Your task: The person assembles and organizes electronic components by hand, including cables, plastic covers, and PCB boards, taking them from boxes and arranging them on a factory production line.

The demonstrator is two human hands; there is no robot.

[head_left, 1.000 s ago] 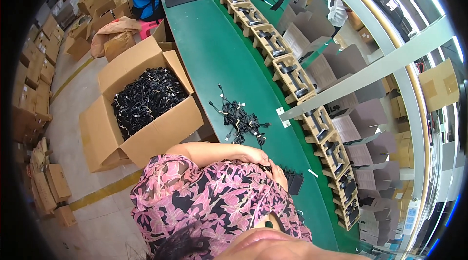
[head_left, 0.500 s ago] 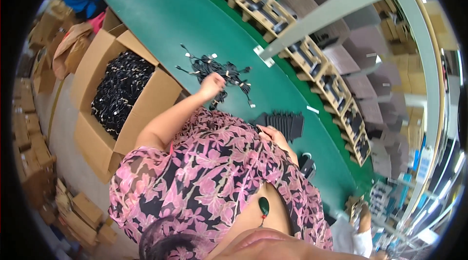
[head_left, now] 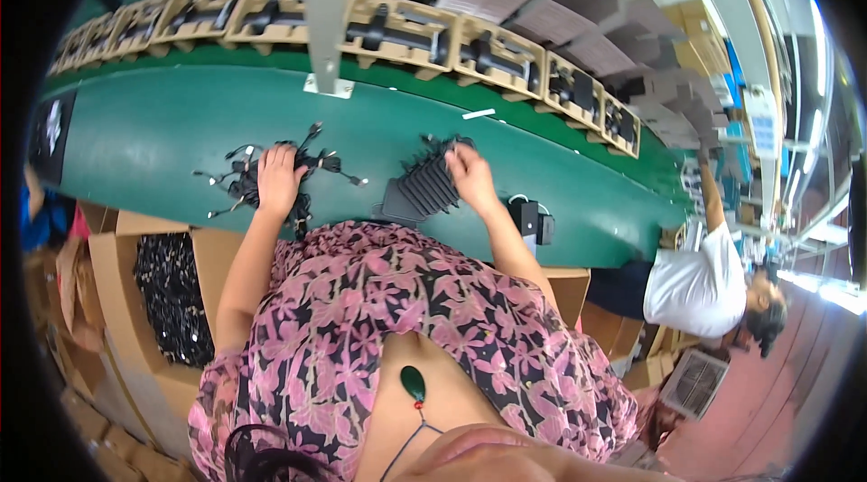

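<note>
Black cables (head_left: 242, 186) under left hand (head_left: 278, 179); right hand (head_left: 471, 177) at black stack (head_left: 423, 191); hands now apart, together earlier; grip unclear.

No lettering can be read; the print on the flaps (head_left: 492, 3) and white label (head_left: 761, 113) is too small to tell

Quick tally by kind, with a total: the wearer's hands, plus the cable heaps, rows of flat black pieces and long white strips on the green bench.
Hands: 2 (left hand, right hand)
Cable heap: 1
Row of flat black pieces: 1
Long white strip: 1
Total: 5
</note>
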